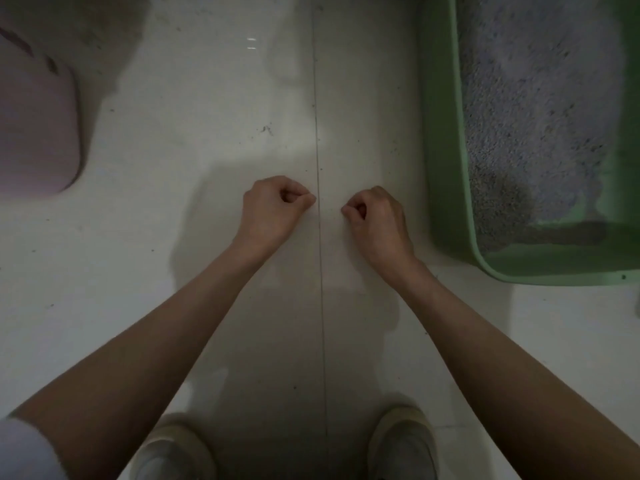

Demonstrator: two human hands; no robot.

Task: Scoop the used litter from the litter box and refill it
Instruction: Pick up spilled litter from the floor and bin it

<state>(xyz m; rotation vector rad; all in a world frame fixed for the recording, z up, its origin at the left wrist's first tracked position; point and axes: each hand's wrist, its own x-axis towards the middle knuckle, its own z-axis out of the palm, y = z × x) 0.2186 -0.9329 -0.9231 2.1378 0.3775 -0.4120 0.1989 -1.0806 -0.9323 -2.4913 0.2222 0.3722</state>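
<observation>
A light green litter box (446,174) stands on the floor at the right, holding grey litter (533,98) with a darker patch near its front corner. Both arms reach forward over the white tiled floor. My left hand (273,207) is curled into a loose fist with nothing in it, left of the tile seam. My right hand (375,216) is also a loose empty fist, just right of the seam and a short way left of the litter box. No scoop is in view.
A pale pink rounded container (38,126) sits at the left edge. Small specks of litter lie scattered on the white tiles (214,98). My two light shoes (173,452) show at the bottom.
</observation>
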